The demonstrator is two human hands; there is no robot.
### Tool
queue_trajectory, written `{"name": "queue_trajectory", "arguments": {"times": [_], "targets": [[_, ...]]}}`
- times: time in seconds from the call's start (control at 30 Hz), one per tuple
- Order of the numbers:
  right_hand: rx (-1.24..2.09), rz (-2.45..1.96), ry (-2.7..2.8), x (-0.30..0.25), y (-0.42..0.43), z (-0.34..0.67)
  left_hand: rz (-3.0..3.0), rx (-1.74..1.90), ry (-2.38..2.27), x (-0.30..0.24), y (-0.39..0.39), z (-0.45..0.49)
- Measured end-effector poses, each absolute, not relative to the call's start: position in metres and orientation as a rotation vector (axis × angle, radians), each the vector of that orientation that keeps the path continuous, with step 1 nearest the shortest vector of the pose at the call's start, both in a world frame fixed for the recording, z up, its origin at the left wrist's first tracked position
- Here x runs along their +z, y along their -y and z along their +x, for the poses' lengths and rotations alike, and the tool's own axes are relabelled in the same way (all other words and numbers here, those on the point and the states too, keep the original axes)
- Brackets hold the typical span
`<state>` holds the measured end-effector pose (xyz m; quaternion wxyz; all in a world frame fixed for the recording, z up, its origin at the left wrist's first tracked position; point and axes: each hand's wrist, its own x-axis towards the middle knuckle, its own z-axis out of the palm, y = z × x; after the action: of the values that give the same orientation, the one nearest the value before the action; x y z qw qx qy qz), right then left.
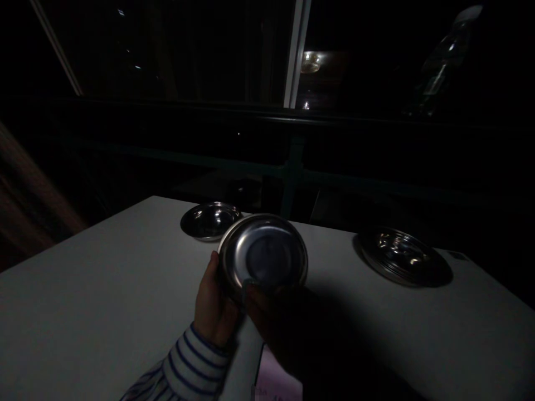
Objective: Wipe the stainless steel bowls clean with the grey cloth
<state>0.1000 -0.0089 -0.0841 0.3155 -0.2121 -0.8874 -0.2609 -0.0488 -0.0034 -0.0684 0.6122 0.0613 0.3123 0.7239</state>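
The scene is very dark. My left hand [214, 309], in a striped sleeve, is closed on the left rim of a shiny steel plate [264, 255], which it holds tilted up above the white table [104, 301]. My right hand [267, 317] is a dark shape at the plate's lower edge, with a thumb on the rim; it appears to grip the plate too. A second steel bowl [210, 220] rests on the table just behind the plate. Further right lies a stack of steel plates [403, 256].
A pale pink sheet or cloth [276, 379] lies at the table's near edge below my hands. Behind the table runs a dark railing [292, 167] with a white post [297, 53]. A clear bottle [443, 55] shows dimly at the upper right.
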Motion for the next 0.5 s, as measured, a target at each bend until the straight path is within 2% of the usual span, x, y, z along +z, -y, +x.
{"name": "queue_trajectory", "arguments": {"times": [0.13, 0.3, 0.5], "targets": [[-0.737, -0.595, 2.316, -0.078, 0.011, 0.094, 0.15, 1.524, -0.708, -0.07, 0.008, -0.036], [-0.811, -0.669, 2.235, -0.063, -0.004, 0.105, 0.169, 1.549, -0.798, -0.068, 0.014, -0.027], [-0.806, -0.677, 2.319, -0.075, 0.011, 0.102, 0.126, 1.494, -0.749, -0.067, 0.011, -0.034]]}}
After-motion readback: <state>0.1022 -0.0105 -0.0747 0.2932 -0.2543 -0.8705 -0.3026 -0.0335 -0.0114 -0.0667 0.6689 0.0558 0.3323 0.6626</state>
